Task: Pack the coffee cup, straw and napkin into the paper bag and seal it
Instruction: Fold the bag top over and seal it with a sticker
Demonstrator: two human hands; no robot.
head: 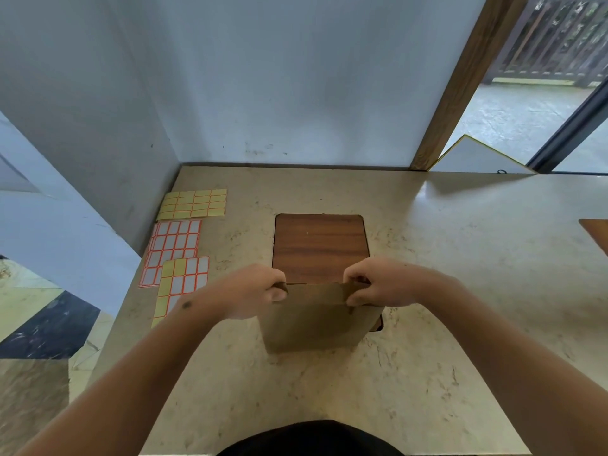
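A brown paper bag [316, 320] stands upright on the counter, partly over a wooden inset panel [319, 246]. Its top edge is pressed flat and closed. My left hand [255, 289] pinches the bag's top left corner. At the top right corner my right hand [378, 283] pinches the same edge. The coffee cup, the straw and the napkin are not visible anywhere; the inside of the bag is hidden.
Three sheets of sticker labels lie at the counter's left: a yellow sheet [194, 204], a white-and-orange sheet [172, 250] and a mixed sheet [179, 284]. The beige marble counter [444, 258] meets grey walls behind and to the left. A doorway opens at the far right.
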